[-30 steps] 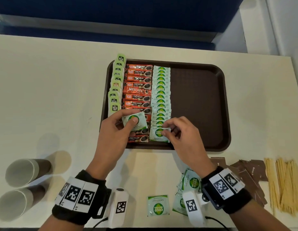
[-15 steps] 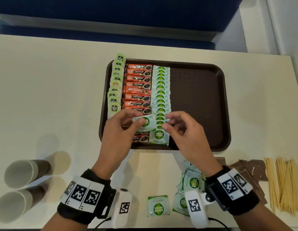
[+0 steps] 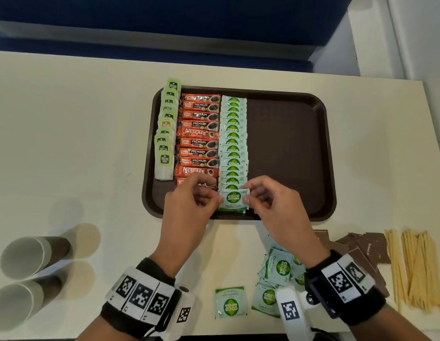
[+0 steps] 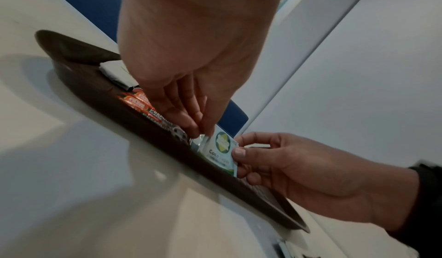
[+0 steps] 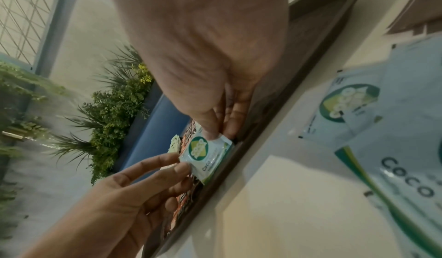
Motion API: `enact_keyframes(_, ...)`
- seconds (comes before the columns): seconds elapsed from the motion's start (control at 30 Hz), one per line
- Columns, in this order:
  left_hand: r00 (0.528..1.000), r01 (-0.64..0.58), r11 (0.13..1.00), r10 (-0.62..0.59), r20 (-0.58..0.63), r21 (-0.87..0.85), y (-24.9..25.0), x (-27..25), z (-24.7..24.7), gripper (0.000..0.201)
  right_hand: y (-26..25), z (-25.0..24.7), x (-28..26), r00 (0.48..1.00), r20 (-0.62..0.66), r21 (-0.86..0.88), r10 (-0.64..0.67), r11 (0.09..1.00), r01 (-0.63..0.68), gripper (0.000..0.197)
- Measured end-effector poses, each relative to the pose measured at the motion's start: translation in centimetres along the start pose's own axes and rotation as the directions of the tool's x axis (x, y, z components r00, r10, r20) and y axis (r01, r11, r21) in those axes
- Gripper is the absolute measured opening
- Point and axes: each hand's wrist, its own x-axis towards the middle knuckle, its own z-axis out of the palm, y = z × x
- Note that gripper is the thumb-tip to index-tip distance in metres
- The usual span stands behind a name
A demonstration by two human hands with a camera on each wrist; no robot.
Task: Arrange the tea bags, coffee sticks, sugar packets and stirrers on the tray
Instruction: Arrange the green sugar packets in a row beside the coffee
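A brown tray [image 3: 287, 156] holds a column of tea bags [image 3: 166, 134], a column of orange coffee sticks [image 3: 199, 134] and a column of green Coco sugar packets [image 3: 232, 141]. At the near end of the sugar column both hands hold one sugar packet [image 3: 233, 199] [image 4: 221, 148] [image 5: 203, 153]. My left hand [image 3: 189, 203] pinches its left edge with thumb and forefinger; my right hand [image 3: 270, 205] pinches its right edge. More sugar packets [image 3: 278, 269] lie loose on the table near my right wrist. Wooden stirrers [image 3: 410, 269] lie at the right.
Two paper cups [image 3: 29, 274] lie on their sides at the near left. Brown packets [image 3: 361, 244] are piled between the loose sugar and the stirrers. One sugar packet [image 3: 230, 302] lies alone near the table's front edge. The tray's right half is bare.
The left hand has carried a sugar packet from over the coffee sticks rightward to the near end of the sugar column, where the right hand now also pinches it.
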Motion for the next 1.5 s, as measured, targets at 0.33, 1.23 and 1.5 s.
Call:
enact_keyframes(0.33, 0.998, 0.004, 0.983, 0.007, -0.063, 0.182, -0.5, -0.2, 0.4, 0.044, 0.3, 0.9, -0.1, 0.998, -0.040, -0.123, 0.040, 0.991, -0.045, 0.027)
enact_keyframes(1.23, 0.662, -0.603, 0.448, -0.180, 0.727, 0.660, -0.5, -11.7, 1.6, 0.070, 4.1, -2.8, -16.6, 0.952, 0.085, -0.494, 0.295, 0.842, -0.217, 0.121)
enact_keyframes(1.5, 0.724, -0.424, 0.676, -0.148, 0.674, 0.603, -1.0, -9.4, 3.1, 0.044, 4.2, -0.4, -14.5, 0.955, 0.027, -0.557, 0.295, 0.798, -0.231, 0.110)
